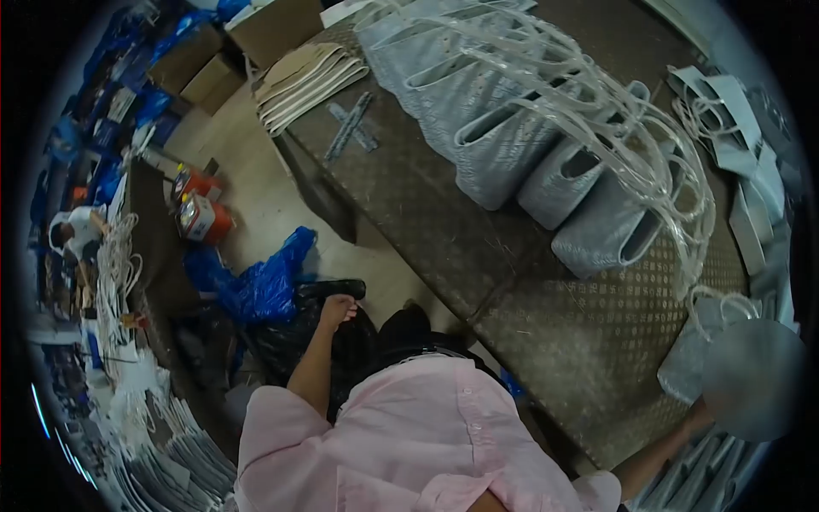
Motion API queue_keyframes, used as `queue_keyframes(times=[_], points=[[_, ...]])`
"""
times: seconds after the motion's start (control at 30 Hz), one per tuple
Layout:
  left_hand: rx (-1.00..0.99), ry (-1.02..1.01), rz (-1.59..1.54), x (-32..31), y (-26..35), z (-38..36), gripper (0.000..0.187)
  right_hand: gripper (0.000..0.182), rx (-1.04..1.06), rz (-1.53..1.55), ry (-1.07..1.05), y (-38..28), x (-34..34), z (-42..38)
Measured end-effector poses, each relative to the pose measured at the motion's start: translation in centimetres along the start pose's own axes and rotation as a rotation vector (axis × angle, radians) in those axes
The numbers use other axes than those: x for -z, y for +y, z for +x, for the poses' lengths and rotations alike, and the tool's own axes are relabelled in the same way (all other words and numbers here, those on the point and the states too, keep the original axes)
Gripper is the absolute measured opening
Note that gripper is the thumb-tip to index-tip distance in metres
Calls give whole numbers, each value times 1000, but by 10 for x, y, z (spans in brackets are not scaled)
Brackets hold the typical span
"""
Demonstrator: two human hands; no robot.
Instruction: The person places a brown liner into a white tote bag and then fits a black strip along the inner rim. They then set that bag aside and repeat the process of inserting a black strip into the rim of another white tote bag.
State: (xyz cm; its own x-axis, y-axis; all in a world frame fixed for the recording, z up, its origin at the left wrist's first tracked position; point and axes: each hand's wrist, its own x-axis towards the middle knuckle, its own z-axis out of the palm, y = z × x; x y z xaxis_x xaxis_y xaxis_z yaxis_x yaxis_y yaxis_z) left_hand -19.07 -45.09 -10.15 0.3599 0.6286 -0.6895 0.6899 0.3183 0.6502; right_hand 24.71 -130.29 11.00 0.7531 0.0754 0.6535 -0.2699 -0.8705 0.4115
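Note:
My left hand (339, 311) hangs beside my body with its fingers loosely curled and nothing visible in it. Below it, near the chair, is a black plastic bag (317, 346). At the right, my right hand (701, 413) reaches over the table edge, its fingers hidden behind a blurred grey disc. Just beyond that hand is a silver-grey handbag (681, 363) with clear handles; whether I touch it cannot be made out. A row of silver-grey handbags (509, 158) with clear tube handles (627, 162) stands on the patterned brown table (409, 196).
Stacked cream panels (307, 81) and crossed grey strips (351, 126) lie at the table's far left. Pale bag pieces (725, 119) pile up at the right. Blue plastic (269, 277) and red-and-white cans (203, 218) are on the floor. A person (81, 230) works at far left.

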Motion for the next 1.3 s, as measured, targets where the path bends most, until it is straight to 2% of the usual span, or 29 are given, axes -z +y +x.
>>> queue_keyframes(times=[0.03, 0.1, 0.17, 0.2, 0.23, 0.27, 0.3, 0.33, 0.37, 0.4, 0.43, 0.5, 0.57, 0.6, 0.67, 0.73, 0.77, 0.8, 0.83, 0.87, 0.9, 0.93, 1.0, 1.03, 1.1, 1.17, 1.2, 1.27, 1.3], points=[[-38, 47, -31, 8, 8, 13, 22, 41, -163, -25, -139, -35, 49, 5], [-240, 142, 97, 25, 38, 47, 20, 35, -180, 147, -46, -87, 103, -2], [-456, 300, 242, 33, 101, 58, 18, 31, 11, 392, 207, -94, 36, -54], [-612, 400, 275, 35, 124, 77, 18, 31, -179, 516, -51, -166, 114, -62], [-768, 504, 306, 37, 146, 97, 17, 32, -308, 569, -256, -213, 127, -88], [-829, 573, 276, 37, 174, 112, 18, 23, -290, 899, -353, -263, 150, -112], [-887, 641, 249, 37, 201, 126, 18, 20, -256, 1050, -626, -310, 180, -132], [-881, 688, 320, 40, 226, 143, 21, 15, -310, 1354, -636, -364, 187, -164], [-876, 731, 396, 43, 247, 160, 25, 15, 58, 1452, -772, -400, 185, -183], [-866, 754, 445, 43, 264, 175, 31, 18, 128, 1327, -758, -458, 234, -183], [-863, 775, 499, 45, 281, 190, 37, 20, 142, 1374, -957, -508, 276, -177], [-649, 628, 699, 49, 307, 205, 48, 22, 122, 1653, -1185, -601, 342, -160], [-468, 426, 577, 46, 320, 217, 55, 32, 416, 1618, -1264, -674, 402, -122], [-439, 342, 537, 46, 323, 211, 59, 32, 472, 1634, -1259, -708, 411, -106], [-418, 339, 461, 47, 315, 214, 59, 45, 869, 1583, -769, -778, 438, -90], [-346, 179, 349, 57, 310, 215, 57, 56, 972, 1530, -673, -841, 437, -80], [-439, -13, 371, 44, 280, 258, 54, 59, 999, 1448, -619, -865, 442, -74], [-457, 60, 286, 57, 292, 218, 53, 63, 1016, 1365, -559, -884, 447, -71], [-559, 111, 279, 49, 276, 227, 49, 65, 1105, 1218, -588, -901, 442, -79], [-421, 2, 215, 58, 278, 220, 42, 67, 1169, 1047, -608, -907, 435, -88], [-294, -127, 144, 62, 286, 212, 35, 67, 1208, 1059, -602, -905, 428, -95], [-288, -102, 130, 67, 287, 213, 35, 68, 1221, 980, -529, -904, 424, -100], [-68, -449, -421, 75, 298, 202, 23, 69, 1251, 894, -442, -909, 434, -98], [-41, -478, -658, 77, 315, 190, 17, 69, 1245, 885, -480, -902, 441, -94], [-260, -558, -659, 84, 357, 193, 18, 69, 1226, 873, -517, -901, 443, -91], [-437, -612, -780, 110, 416, 170, 17, 68, 1205, 999, -355, -904, 431, -100], [-532, -587, -765, 126, 446, 151, 18, 68, 1200, 990, -352, -907, 424, -101], [-639, -559, -748, 145, 473, 133, 19, 59, 1154, 1086, -543, -915, 412, -98], [-718, -534, -704, 148, 479, 131, 21, 59, 1152, 1087, -537, -919, 405, -91]])
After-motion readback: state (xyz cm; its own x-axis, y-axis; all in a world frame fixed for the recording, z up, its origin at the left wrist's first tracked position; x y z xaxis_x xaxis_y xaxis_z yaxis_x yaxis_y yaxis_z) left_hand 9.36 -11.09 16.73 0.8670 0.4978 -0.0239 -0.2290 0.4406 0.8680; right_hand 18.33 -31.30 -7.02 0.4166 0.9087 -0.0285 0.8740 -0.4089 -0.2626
